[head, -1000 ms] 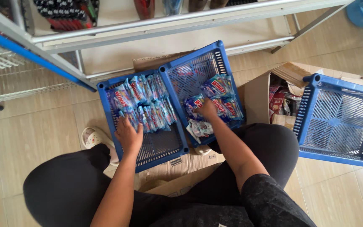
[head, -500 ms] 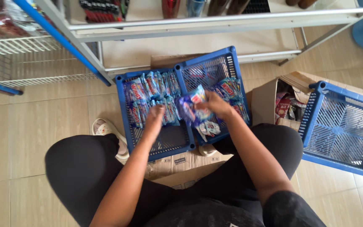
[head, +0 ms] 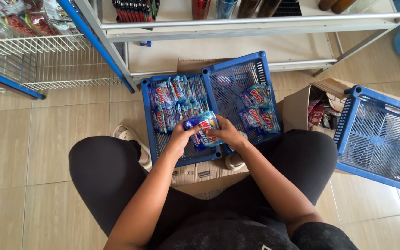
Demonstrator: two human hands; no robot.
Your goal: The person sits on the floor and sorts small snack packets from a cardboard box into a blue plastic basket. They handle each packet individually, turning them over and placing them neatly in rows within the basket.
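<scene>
Two hands, left (head: 181, 136) and right (head: 225, 134), grip one sachet bundle (head: 203, 129) over two blue baskets (head: 151, 125).

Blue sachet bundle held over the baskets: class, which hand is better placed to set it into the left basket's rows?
Probably the left hand. It grips the blue sachet bundle on the side nearest the left basket, where rows already lie. The right hand sits toward the right basket.

Both hands (head: 204, 134) around blue sachets (head: 203, 129)

Head view, steeply down, near lap.
</scene>
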